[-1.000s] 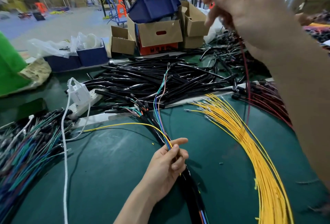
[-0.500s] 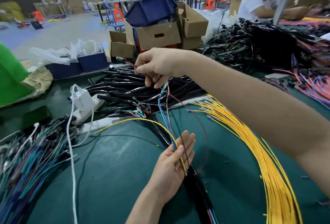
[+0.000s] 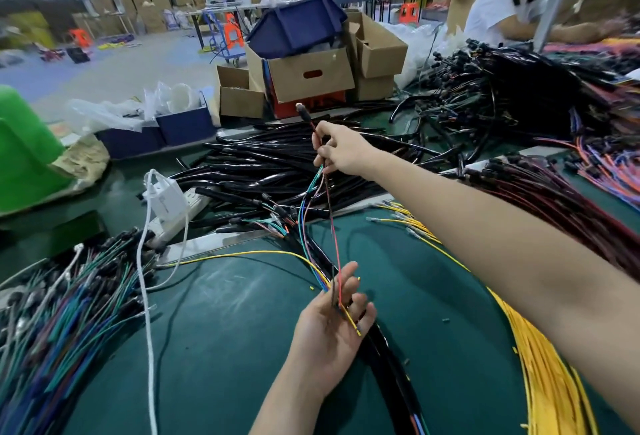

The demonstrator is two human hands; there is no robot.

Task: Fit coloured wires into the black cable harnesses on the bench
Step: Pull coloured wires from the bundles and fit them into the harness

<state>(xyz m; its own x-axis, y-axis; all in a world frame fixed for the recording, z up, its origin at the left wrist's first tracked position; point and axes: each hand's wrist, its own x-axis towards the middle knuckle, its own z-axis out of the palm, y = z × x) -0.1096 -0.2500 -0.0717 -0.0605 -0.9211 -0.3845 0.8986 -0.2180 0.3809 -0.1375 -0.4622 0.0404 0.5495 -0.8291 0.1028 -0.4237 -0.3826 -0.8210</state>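
My right hand [image 3: 341,150] is stretched out over the bench, pinching the upper ends of a red wire [image 3: 334,237] and thin green, blue and pink wires; a metal-tipped end sticks up past the fingers. These wires run down to my left hand [image 3: 329,327], which lies palm up with fingers spread, the wires and a yellow wire [image 3: 242,255] crossing its fingers. A black cable harness [image 3: 391,372] passes under my left hand toward the near edge. A heap of black harness sleeves [image 3: 263,171] lies beyond.
A fan of yellow wires [image 3: 540,358] lies right, dark red wires [image 3: 561,199] far right, mixed green and blue wires [image 3: 62,313] left. A white power strip with charger [image 3: 166,199], cardboard boxes [image 3: 308,74], a green object [image 3: 24,157] and another person [image 3: 502,8] surround the green bench.
My right hand came down from high at the right to the wire ends over the black heap, bringing the red wire. My left hand opened from a closed grip to spread fingers.
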